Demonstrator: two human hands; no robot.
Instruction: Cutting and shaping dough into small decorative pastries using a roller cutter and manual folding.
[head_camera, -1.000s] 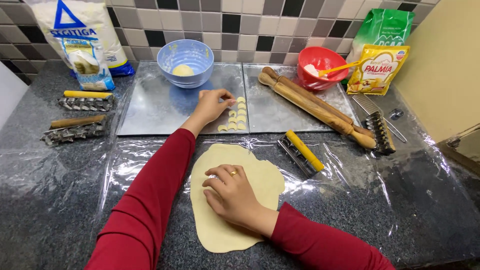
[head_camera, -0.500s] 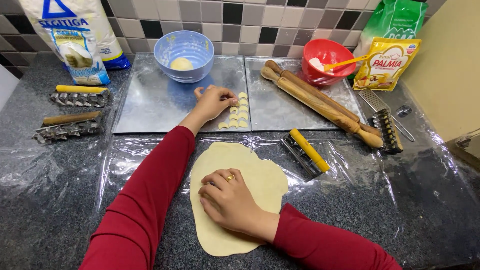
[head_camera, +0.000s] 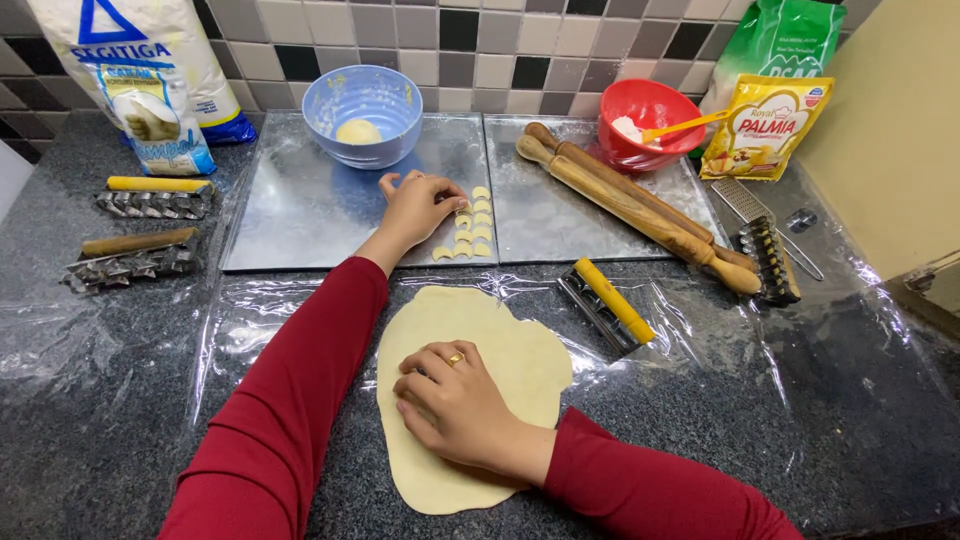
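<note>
On the dark stone counter, going left to right, two toothed metal cutters with wooden and yellow handles lie at about nine o'clock, well apart from the work. Next comes the left metal tray, with a blue bowl holding a lump of dough at its far edge. The left hand reaches to the tray's right side, fingers curled and pinched at the small dough pieces, which sit in two short columns running from twelve to six o'clock; whether it grips one I cannot tell for sure. Only this small cluster is laid out, and most of the tray is bare, so the work looks early. Below it, at six o'clock, the rolled dough sheet lies flat on clear plastic wrap; its long axis runs roughly from twelve to six o'clock, and it looks nearly whole. The right hand rests on it, palm down, fingers loosely bent, holding nothing. Just beside the sheet at two o'clock lies a yellow-handled cutter. Farther right, two wooden rolling pins slant from eleven to four o'clock across the second tray, near a red bowl.
</note>
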